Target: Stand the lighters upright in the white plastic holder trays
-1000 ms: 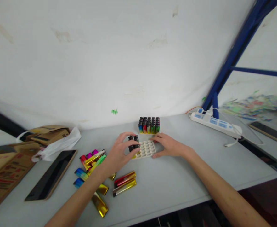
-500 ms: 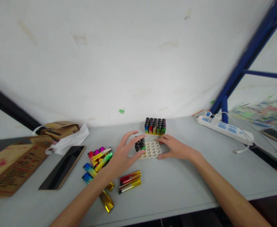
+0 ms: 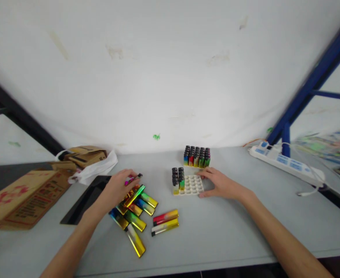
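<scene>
At the pile of metallic coloured lighters (image 3: 135, 220), my left hand (image 3: 118, 188) has its fingers closed round a pink lighter (image 3: 129, 180) with a black top. My right hand (image 3: 220, 184) rests at the right edge of a white tray (image 3: 193, 184) with round holes, thumb and fingers apart along that edge. Several black-topped lighters (image 3: 178, 181) stand upright in the tray's left columns. Behind it, a full block of upright lighters (image 3: 197, 157) stands near the wall. Two more lighters, one red and yellow (image 3: 165, 217), one white and yellow (image 3: 165, 227), lie in front of the tray.
A dark phone or tablet (image 3: 81, 204) lies left of the pile, partly behind my left arm. Cardboard boxes (image 3: 28, 199) and a white bag (image 3: 96, 172) stand at the left. A white power strip (image 3: 287, 162) with cables lies at the right, near a blue frame (image 3: 286, 139).
My left hand has moved from the tray's left side to the pile and has taken hold of a pink lighter. My right hand stays at the tray. The view has shifted slightly.
</scene>
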Demonstrator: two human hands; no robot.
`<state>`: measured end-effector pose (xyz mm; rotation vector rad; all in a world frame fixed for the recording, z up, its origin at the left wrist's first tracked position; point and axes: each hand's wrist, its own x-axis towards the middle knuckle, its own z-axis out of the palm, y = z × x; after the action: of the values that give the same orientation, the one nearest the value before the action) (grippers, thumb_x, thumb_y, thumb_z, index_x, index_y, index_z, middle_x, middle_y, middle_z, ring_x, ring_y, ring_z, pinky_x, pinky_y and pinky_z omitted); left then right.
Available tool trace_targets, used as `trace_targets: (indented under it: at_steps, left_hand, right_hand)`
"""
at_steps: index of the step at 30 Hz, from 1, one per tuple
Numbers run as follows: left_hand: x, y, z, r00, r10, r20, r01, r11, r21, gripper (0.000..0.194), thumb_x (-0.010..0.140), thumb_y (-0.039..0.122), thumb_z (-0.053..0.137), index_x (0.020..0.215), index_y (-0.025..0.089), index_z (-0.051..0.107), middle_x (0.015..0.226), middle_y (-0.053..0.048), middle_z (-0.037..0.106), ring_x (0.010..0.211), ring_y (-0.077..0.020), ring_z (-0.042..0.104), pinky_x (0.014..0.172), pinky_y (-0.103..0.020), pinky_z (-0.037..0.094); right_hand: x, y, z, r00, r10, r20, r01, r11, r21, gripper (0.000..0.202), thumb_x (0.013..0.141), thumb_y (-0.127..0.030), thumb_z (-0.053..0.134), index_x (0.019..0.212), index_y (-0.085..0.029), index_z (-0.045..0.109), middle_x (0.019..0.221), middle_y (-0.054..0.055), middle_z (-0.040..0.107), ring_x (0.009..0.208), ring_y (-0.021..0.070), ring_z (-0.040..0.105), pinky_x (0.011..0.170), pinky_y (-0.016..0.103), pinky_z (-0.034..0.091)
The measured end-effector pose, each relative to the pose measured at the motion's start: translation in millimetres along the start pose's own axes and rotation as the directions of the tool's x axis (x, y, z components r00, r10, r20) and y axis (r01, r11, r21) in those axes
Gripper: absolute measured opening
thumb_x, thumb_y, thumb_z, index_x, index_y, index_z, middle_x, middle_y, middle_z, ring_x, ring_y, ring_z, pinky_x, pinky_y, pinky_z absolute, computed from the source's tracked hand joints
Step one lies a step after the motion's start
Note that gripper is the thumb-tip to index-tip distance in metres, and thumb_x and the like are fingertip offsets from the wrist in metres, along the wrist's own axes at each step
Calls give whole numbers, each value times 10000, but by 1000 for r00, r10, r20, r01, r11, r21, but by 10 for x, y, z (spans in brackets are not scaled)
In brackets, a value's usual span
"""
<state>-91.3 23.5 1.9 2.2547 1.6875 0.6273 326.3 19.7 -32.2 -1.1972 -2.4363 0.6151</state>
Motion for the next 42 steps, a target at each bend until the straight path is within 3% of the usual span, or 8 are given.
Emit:
trace_targets:
  at_steps: [4, 8, 12, 17, 25, 31, 37, 42]
  left_hand:
    - [161, 348, -16, 999, 5, -38, -21, 904, -428, 278, 928, 483, 564, 1038, 236, 503, 769, 17, 641, 659, -165, 596, 642, -291, 480]
    - [366, 800, 86, 1000, -9, 26, 27, 509, -860, 347, 897, 545, 593, 1016, 241, 479, 620, 80, 435, 504, -111, 392, 475, -212, 363]
    - [464, 1012, 278, 973, -12, 232, 230, 199, -953, 452, 868, 621, 515, 746, 185, 504, 555, 69, 342, 463, -80, 293, 439, -190, 272]
    - [419, 911, 469, 953, -12, 302, 301, 102, -948, 430, 828, 515, 522, 575, 195, 385, 514, 76, 251, 422, -62, 204, 404, -190, 195]
    - [320, 825, 560, 939, -50, 341, 345, 128, -930, 343, 863, 419, 479, 622, 198, 376, 556, 84, 216, 448, -66, 170, 418, -183, 198]
    - [298, 921, 531, 965, -45, 260, 264, 171, -949, 401, 895, 572, 463, 784, 189, 508, 568, 74, 331, 455, -79, 253, 421, -189, 238]
    - [228, 1295, 260, 992, 101, -73, -117, 550, -827, 198, 970, 399, 550, 979, 203, 574, 733, 3, 628, 681, -137, 554, 669, -268, 459]
    - [126, 1502, 206, 930, 354, -97, -335, 711, -618, 167, 941, 329, 631, 1012, 198, 706, 1088, -103, 693, 1034, -227, 629, 967, -376, 483]
  right_hand:
    - [3, 2, -1, 1000, 8, -1, -8, 1000, 6, 783, 748, -649, 783, 1351, -192, 582, 1267, 135, 600, 1165, 313, 559, 1046, 461, 458]
    - [5, -39, -22, 1000, 17, 5, -17, 1000, 10, 775, 754, -632, 786, 1349, -179, 583, 1233, 136, 615, 1138, 312, 569, 1025, 461, 469]
    - [4, -67, -36, 1000, 19, 3, -19, 1000, 7, 771, 748, -623, 796, 1335, -169, 586, 1241, 144, 608, 1146, 312, 567, 1031, 456, 465]
    - [5, -52, -36, 1000, 2, 7, -2, 1000, -4, 774, 751, -640, 785, 1341, -183, 579, 1245, 139, 609, 1152, 316, 563, 1034, 458, 458]
    - [7, -36, -29, 1000, -17, -4, 17, 1000, -4, 744, 757, -632, 782, 1324, -190, 591, 1209, 130, 616, 1122, 312, 572, 1011, 456, 471]
    - [5, -32, -24, 1000, -17, -11, 17, 1000, -6, 756, 753, -638, 783, 1333, -194, 590, 1218, 132, 613, 1137, 312, 569, 1018, 449, 469]
    - [7, -31, -24, 1000, -20, -15, 19, 999, -27, 799, 752, -657, 775, 1365, -184, 574, 1216, 144, 613, 1117, 317, 578, 1004, 468, 477]
    - [13, -48, -33, 1000, -22, -11, 21, 999, -27, 798, 755, -638, 783, 1374, -182, 568, 1204, 142, 614, 1123, 320, 579, 1009, 470, 473]
